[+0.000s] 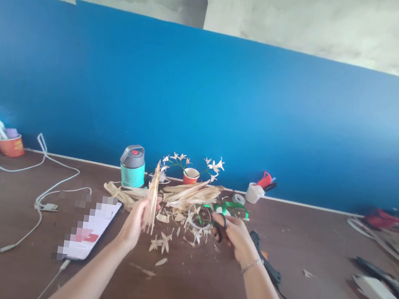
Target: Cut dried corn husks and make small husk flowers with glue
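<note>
My left hand (135, 222) is closed around a dried corn husk (152, 197), which stands upright with its pointed end up. In my right hand (234, 232) is a pair of scissors (219, 228), my fingers through the dark handles; the blades are hard to make out. Behind and between the hands lies a pile of dried husks (189, 195). Small cut petals and star-shaped husk flowers (162, 242) lie on the table in front. A paper cup (191, 176) at the back holds green stems with pale flowers (215, 166).
A teal jar (133, 167) stands behind the husks. On the left lie a phone (95, 231) and white cables (44, 193). A black glue-gun-like tool (266, 259) with a cord is beside my right wrist. Green ribbon (234, 206), a tape roll (239, 199) and a white cup (253, 193) sit behind.
</note>
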Demonstrator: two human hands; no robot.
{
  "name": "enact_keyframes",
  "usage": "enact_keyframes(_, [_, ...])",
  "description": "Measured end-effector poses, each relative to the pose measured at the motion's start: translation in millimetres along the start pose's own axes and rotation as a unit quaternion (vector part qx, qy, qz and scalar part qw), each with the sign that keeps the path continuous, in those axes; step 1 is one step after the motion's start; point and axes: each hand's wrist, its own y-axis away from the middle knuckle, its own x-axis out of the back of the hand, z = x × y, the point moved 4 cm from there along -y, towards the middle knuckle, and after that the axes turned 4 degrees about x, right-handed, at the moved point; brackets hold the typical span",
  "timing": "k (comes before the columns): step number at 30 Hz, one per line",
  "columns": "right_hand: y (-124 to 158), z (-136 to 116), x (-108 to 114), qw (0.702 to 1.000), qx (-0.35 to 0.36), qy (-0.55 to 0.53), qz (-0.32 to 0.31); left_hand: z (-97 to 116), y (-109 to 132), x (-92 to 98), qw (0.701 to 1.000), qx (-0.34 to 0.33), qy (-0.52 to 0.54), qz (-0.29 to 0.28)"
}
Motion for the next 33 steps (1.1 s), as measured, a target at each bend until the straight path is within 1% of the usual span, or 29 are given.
enact_keyframes(2, [1.3, -2.4, -3.7, 0.999, 0.024, -0.049, 0.002, -0.1, 0.1, -3.5, 0.999, 0.004, 0.049, -0.021])
enact_keyframes(4, [4.0, -3.8, -13.0, 0.993, 0.047, -0.103, -0.017, 1.8, 0.9, -7.2, 0.996, 0.004, 0.087, -0.034])
enact_keyframes(6, [8.2, -3.5, -26.9, 0.988, 0.060, -0.129, -0.063, 3.5, 2.4, -10.7, 0.993, 0.015, 0.107, -0.044])
enact_keyframes(9, [16.1, -0.1, -47.8, 0.975, 0.048, -0.174, -0.130, 4.3, 6.6, -16.7, 0.988, 0.047, 0.131, -0.069])
enact_keyframes(11, [21.3, 1.1, -57.1, 0.967, 0.044, -0.204, -0.142, 3.7, 10.3, -21.3, 0.982, 0.064, 0.155, -0.092])
enact_keyframes(16, [32.1, 4.0, -71.2, 0.966, 0.024, -0.221, -0.134, -2.1, 19.6, -32.7, 0.972, 0.091, 0.170, -0.136])
enact_keyframes(18, [34.7, 4.1, -75.3, 0.965, 0.034, -0.222, -0.137, -4.0, 22.7, -36.2, 0.973, 0.093, 0.156, -0.144])
enact_keyframes(21, [35.4, 3.6, -77.7, 0.964, 0.065, -0.218, -0.133, -4.6, 26.4, -39.5, 0.977, 0.094, 0.130, -0.140])
enact_keyframes(25, [32.7, 2.9, -74.7, 0.966, 0.097, -0.211, -0.113, -4.5, 27.7, -40.9, 0.981, 0.096, 0.111, -0.131])
enact_keyframes(29, [30.5, 1.9, -70.1, 0.969, 0.103, -0.209, -0.080, -6.6, 24.4, -37.4, 0.984, 0.092, 0.103, -0.111])
enact_keyframes(33, [29.6, 0.3, -67.0, 0.969, 0.102, -0.219, -0.052, -7.6, 21.0, -33.1, 0.990, 0.077, 0.068, -0.097])
